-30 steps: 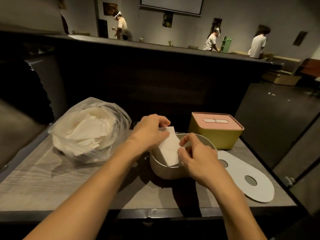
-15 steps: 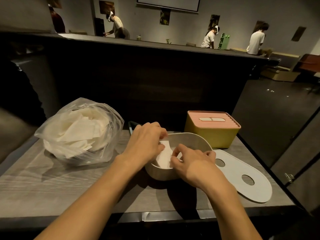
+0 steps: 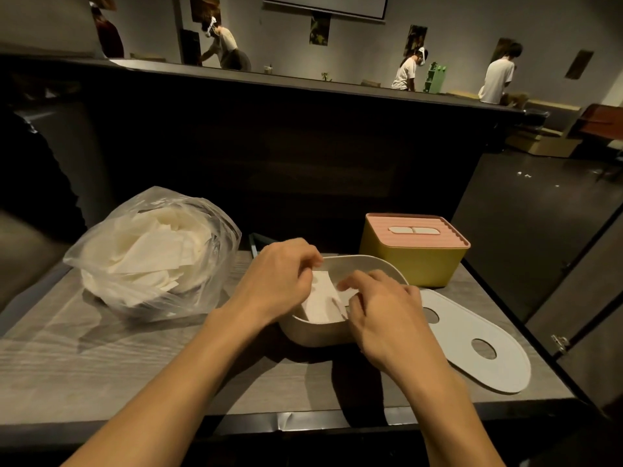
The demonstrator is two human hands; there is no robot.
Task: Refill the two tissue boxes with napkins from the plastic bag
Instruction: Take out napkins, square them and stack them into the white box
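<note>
Hands [image 3: 337, 298] hide most of napkin [image 3: 320, 303] inside white box [image 3: 320, 333].

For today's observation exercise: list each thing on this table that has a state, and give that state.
White tissue box: open, lid off, napkins going in.
White lid: lying flat on the table.
Yellow tissue box: closed, pink lid on.
Plastic bag: open, holding napkins.
Napkins: partly inside the box.
Left hand: holding napkins.
Right hand: holding napkins.

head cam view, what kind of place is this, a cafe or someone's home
Probably neither: it looks like a big dim hall set up for recording tasks. A projector screen hangs on the far wall, several people with head-worn gear work at separate stations, and cardboard boxes lie on the floor.
</note>
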